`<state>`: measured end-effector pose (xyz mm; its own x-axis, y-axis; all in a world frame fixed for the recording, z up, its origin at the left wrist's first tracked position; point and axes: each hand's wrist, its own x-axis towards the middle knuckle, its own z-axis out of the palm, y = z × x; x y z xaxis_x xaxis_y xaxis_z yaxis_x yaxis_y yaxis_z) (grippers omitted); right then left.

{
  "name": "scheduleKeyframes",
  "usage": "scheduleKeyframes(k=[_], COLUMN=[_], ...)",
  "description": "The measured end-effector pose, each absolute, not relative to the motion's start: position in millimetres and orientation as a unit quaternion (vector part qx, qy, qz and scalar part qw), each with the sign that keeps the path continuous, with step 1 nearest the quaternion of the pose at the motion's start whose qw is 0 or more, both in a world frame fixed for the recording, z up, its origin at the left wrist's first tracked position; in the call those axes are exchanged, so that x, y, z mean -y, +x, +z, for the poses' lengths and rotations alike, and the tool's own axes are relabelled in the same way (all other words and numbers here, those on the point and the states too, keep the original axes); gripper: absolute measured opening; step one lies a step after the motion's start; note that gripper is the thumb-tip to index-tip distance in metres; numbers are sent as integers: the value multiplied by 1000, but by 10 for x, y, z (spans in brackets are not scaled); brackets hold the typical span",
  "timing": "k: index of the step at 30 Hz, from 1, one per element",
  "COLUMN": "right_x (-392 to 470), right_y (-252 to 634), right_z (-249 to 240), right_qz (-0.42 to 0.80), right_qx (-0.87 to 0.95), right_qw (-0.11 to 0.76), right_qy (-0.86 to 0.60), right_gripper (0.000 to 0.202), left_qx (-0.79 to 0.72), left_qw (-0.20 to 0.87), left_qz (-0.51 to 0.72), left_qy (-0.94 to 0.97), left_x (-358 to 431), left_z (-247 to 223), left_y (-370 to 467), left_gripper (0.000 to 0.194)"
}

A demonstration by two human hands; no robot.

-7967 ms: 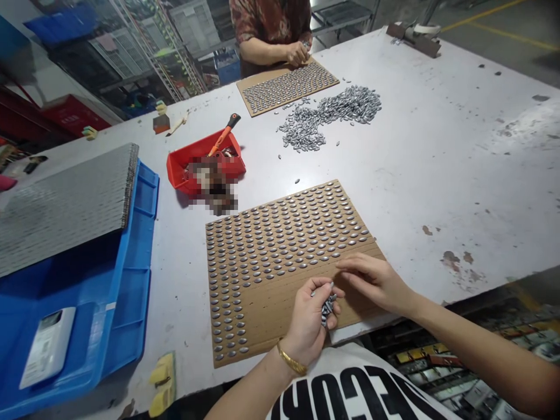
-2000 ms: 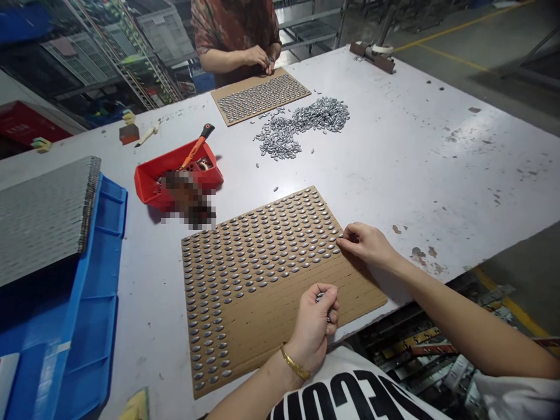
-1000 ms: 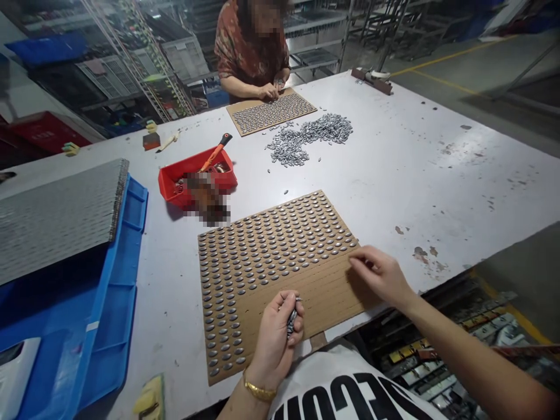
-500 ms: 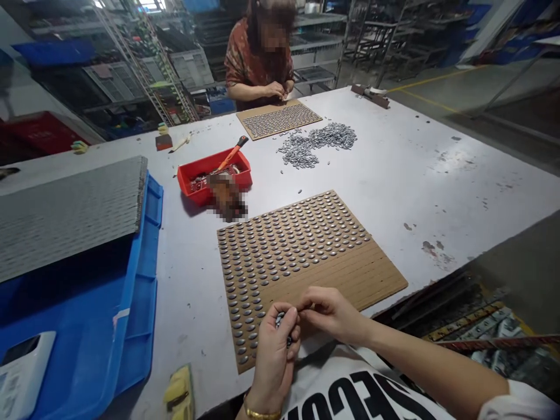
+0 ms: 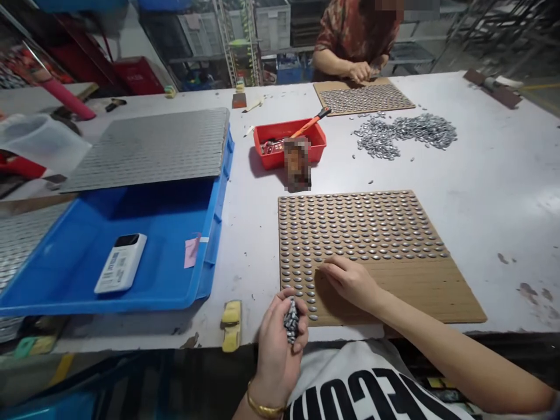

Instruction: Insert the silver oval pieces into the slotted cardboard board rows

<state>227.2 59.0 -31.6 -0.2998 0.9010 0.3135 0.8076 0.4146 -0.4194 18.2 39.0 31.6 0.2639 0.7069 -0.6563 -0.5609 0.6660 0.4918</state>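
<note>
My left hand is cupped around a handful of small silver oval pieces, just off the near left corner of a cardboard sheet. Rows of the same pieces cover the far part of the sheet and run down its left side. The near right part is bare brown board with faint lines. My right hand is low over the sheet, beside the end of a row, with its fingertips pinched together. Whatever those fingertips hold, if anything, is hidden.
A loose heap of silver pieces lies beyond the sheet. Left of it stand a red bin with an orange-handled tool and a blue tray holding a white device. Across the table, a person works at another sheet.
My right hand has moved away from my left hand, forward onto the sheet. My left hand has opened slightly, showing more pieces. The view has turned left.
</note>
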Motion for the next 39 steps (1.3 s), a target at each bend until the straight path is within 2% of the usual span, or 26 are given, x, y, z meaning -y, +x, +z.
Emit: scheduleKeyframes(k=[10,14,20,28,31,34,39], right_x=[-628,-630,-631,-650,-609,-502,-349], right_y=[2251,2259,2259,2264,2263,2245,2221], right_z=[-314,-323,-305,-304,-201,-18,171], right_qz=[86,89,91,107,161,288,481], right_qx=[815,812,804,803,777,718,628], right_qw=[204,196,198,197,253,328,370], right_qy=[-536,-542,-553,-553,-554,-542,-487], right_gripper=[26,26,26,27,25,19,15], left_qx=[-431,-444,-459,-470,-485,-487,-474], left_qw=[836,827,819,805,792,787,799], left_qz=[326,328,327,344,351,357,349], left_qy=[101,111,111,109,118,129,126], left_x=[-370,-385,-389,-382,-374,-376,-384], left_z=[223,231,215,215,229,232,221], left_y=[316,368,415,450,463,477,508], left_gripper=[25,28,23,29,25,24,23])
